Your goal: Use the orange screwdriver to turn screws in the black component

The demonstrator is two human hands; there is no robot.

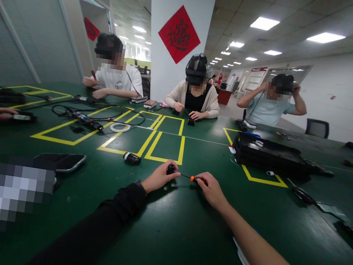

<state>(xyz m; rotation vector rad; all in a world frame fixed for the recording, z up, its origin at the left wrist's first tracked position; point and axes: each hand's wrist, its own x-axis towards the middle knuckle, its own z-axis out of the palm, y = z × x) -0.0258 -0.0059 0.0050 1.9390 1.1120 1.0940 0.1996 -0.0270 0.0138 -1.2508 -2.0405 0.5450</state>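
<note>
My left hand (pixel 160 177) is closed around a small black part (pixel 170 169), whose exact kind is too small to make out. In my right hand (pixel 212 192) is a screwdriver (pixel 192 179) with an orange collar and a thin dark shaft. My fingers wrap its handle, hiding most of it. The shaft points left, and its tip meets the black part by my left fingertips. Both hands are just above the green table (pixel 178 230). Beyond my left hand lies a black cylindrical piece with a white band (pixel 132 158).
Yellow tape rectangles (pixel 163 160) mark the table. Black cables (pixel 82 118) and a white tape roll (pixel 119 128) lie left; a black tray (pixel 269 153) stands right. A dark tablet-like object (pixel 59 161) is near left. Several people sit around the table.
</note>
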